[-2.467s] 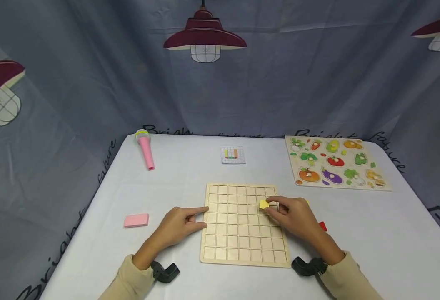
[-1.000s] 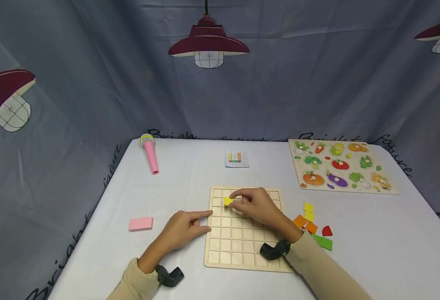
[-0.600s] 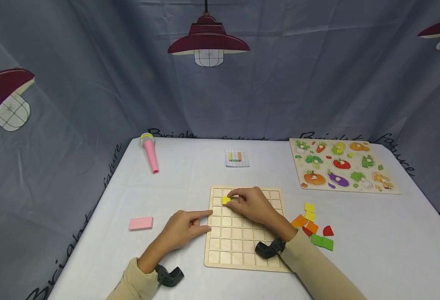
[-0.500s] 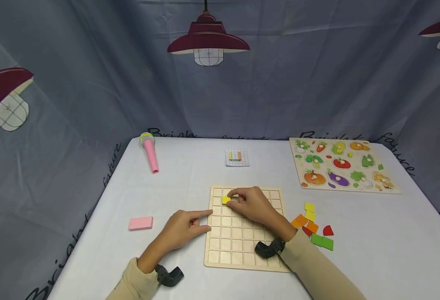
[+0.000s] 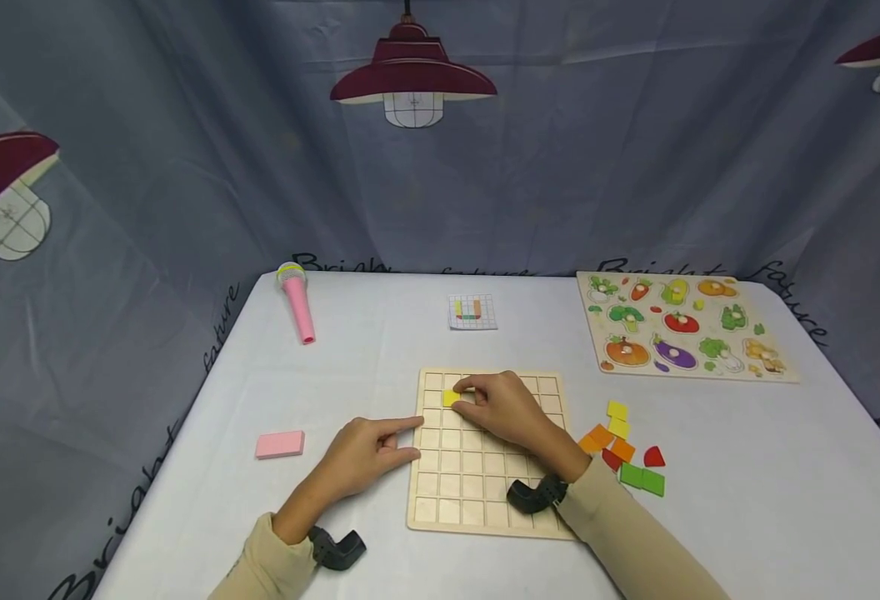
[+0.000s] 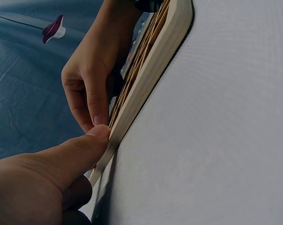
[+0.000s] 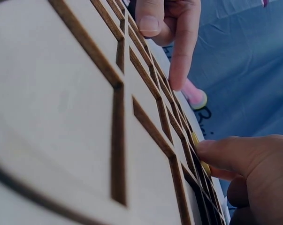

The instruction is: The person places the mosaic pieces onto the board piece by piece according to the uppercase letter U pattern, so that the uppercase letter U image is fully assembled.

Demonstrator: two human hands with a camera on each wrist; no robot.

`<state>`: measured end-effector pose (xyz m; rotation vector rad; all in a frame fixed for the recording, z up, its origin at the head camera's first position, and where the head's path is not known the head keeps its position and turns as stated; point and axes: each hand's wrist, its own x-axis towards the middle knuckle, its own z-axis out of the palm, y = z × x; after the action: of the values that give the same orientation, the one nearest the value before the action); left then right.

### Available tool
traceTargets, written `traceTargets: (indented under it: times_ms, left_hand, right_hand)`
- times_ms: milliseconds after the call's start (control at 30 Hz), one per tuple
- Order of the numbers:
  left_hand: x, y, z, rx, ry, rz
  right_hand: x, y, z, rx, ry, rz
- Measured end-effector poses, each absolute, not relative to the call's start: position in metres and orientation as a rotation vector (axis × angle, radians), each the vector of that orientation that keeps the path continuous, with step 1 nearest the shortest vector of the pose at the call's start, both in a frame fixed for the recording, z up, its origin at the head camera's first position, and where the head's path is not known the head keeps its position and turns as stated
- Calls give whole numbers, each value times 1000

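A pale wooden grid board [image 5: 461, 507] lies on the white table. In the head view my right hand [image 5: 506, 410] pinches a yellow square tile [image 5: 451, 397] by its right side, over a cell in the second row near the upper left. The right wrist view shows the thumb on the yellow tile [image 7: 203, 165], which lies low against the board [image 7: 52, 93]. At the board's left edge my left hand [image 5: 363, 452] rests with its straight index finger and thumb touching the rim. In the left wrist view the left thumb [image 6: 80, 152] presses the wooden edge [image 6: 146, 84].
Right of the board lie loose yellow tiles [image 5: 617, 418], orange tiles [image 5: 623, 450], green tiles [image 5: 642, 479] and red pieces [image 5: 653, 457]. Behind stand a small pattern card [image 5: 472, 312] and a vegetable puzzle [image 5: 680, 329]. A pink toy microphone [image 5: 299, 308] and pink block [image 5: 280, 444] are left.
My right hand has carried the yellow tile leftward across the board, from its right side to the upper left, and lowered it. The left hand stays at the rim.
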<state>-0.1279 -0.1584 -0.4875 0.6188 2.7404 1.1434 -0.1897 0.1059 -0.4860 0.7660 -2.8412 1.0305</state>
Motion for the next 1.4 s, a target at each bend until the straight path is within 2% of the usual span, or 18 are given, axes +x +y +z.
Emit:
traceTargets:
  times_ms: [467, 800, 1067, 1400]
  left_hand:
    - [-128, -158, -486, 629, 2737, 1141]
    - [-128, -158, -486, 625, 2737, 1154]
    - [-127, -158, -488, 638, 2740, 1166]
    - [-128, -159, -488, 643, 2739, 1170]
  right_hand:
    - [-186, 110, -481, 746, -2820, 1158]
    - [-174, 125, -436, 749, -2630, 1261]
    - [-158, 161, -413, 612, -2578, 1233]
    - [-142, 226, -435, 395, -2741, 1003]
